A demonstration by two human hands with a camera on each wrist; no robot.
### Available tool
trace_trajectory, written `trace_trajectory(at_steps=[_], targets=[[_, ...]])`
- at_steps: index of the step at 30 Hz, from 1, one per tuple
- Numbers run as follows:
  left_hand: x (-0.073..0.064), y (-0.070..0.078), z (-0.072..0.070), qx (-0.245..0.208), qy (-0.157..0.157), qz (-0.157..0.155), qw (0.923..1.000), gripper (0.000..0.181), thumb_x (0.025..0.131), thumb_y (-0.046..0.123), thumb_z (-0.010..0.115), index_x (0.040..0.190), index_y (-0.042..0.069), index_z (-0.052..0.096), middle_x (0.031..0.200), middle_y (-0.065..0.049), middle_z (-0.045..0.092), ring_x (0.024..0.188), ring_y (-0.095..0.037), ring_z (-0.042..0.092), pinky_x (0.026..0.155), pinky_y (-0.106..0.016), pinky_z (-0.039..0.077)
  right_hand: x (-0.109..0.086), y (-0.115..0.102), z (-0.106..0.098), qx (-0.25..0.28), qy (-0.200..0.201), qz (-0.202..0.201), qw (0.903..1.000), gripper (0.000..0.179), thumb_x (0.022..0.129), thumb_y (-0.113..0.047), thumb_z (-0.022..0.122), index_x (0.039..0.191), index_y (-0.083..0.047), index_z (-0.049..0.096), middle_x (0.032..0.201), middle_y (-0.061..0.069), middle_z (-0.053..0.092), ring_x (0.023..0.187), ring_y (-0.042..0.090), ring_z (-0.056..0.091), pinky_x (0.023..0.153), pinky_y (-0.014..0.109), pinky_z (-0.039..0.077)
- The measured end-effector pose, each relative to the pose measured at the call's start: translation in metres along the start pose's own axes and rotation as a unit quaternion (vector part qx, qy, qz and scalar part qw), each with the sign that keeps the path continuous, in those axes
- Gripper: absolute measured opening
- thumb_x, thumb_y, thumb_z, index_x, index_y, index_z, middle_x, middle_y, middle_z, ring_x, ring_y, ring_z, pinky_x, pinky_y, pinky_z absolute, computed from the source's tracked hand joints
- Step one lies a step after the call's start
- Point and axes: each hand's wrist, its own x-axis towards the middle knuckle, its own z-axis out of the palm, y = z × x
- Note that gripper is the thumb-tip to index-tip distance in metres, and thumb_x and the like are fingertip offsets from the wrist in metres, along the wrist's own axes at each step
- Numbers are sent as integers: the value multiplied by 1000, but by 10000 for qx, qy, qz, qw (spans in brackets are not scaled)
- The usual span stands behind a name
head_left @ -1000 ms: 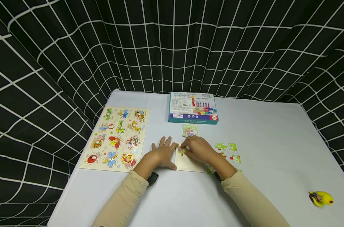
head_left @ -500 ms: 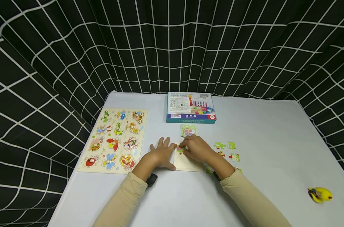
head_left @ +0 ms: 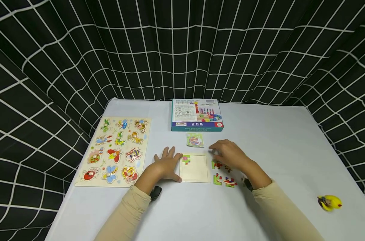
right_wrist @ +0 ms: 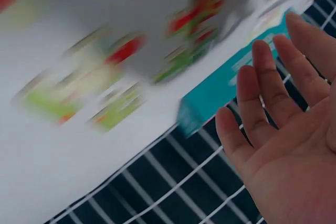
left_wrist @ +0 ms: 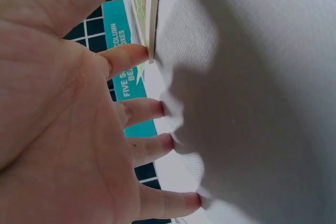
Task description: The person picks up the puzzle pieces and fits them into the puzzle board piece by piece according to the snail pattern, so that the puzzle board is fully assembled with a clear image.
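Note:
My left hand (head_left: pixel 164 166) rests with spread fingers on the table, its index finger and thumb touching the left edge of a square wooden puzzle tray (head_left: pixel 197 172). One green and pink jigsaw piece (head_left: pixel 186 159) lies in the tray's upper left corner. To the right, my right hand (head_left: pixel 230 154) hovers over loose jigsaw pieces (head_left: pixel 229 181), hiding some of them. In the right wrist view its fingers (right_wrist: pixel 265 80) are extended and hold nothing, and the pieces (right_wrist: pixel 118 108) below look blurred. The left wrist view shows the index fingertip against the tray edge (left_wrist: pixel 154 24).
Behind the tray lies a small picture card (head_left: pixel 195 139), and farther back a teal box (head_left: pixel 197 115). At left is a wooden insect peg puzzle (head_left: pixel 114 150). A yellow toy duck (head_left: pixel 330 202) sits at the right. A black grid curtain (head_left: pixel 182 50) surrounds the table.
My right hand has let go of the jigsaw piece in the tray's corner and moved right, over the loose pieces. My left hand keeps its place at the tray. The head view has shifted slightly.

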Motion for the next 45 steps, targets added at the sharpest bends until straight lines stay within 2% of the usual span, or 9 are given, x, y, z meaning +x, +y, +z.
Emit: trace_trajectory(at_steps=[8, 15, 26, 39, 45], targets=[[-2, 0, 0, -22, 62, 53, 10000, 96, 70, 44, 84, 149, 17, 35, 161, -20, 12, 148, -43, 4, 106, -75, 15, -22, 30, -3, -183, -11, 516, 9985, 31, 82, -14, 78, 111, -7, 71, 113, 9, 69, 111, 34, 59, 96, 52, 46], [-1, -2, 0, -32, 51, 74, 10000, 96, 71, 45, 84, 149, 18, 34, 161, -19, 12, 148, -43, 3, 106, -75, 15, -30, 37, -4, -270, -56, 727, 9970, 25, 82, -9, 76, 107, -8, 72, 114, 10, 68, 111, 35, 58, 96, 53, 46], [-3, -1, 0, -57, 86, 123, 9999, 96, 71, 44, 84, 149, 17, 34, 161, -20, 12, 148, -43, 4, 106, -75, 15, -31, 43, 0, -144, 25, 852, 9963, 26, 81, -5, 76, 107, -9, 73, 114, 8, 68, 110, 34, 58, 95, 53, 46], [-2, -1, 1, -41, 112, 109, 9999, 96, 71, 44, 84, 149, 18, 34, 161, -18, 12, 148, -42, 3, 106, -75, 15, -27, 38, 2, -320, 197, 695, 9969, 27, 80, -9, 78, 107, -10, 73, 112, 6, 69, 108, 30, 61, 93, 51, 48], [-4, -1, 0, -50, 130, 101, 9999, 96, 71, 44, 84, 149, 18, 35, 161, -18, 12, 148, -42, 4, 106, -75, 16, -12, 13, 5, -307, 269, 195, 9990, 28, 79, -11, 80, 106, -10, 73, 109, 4, 70, 105, 26, 63, 92, 47, 51]])
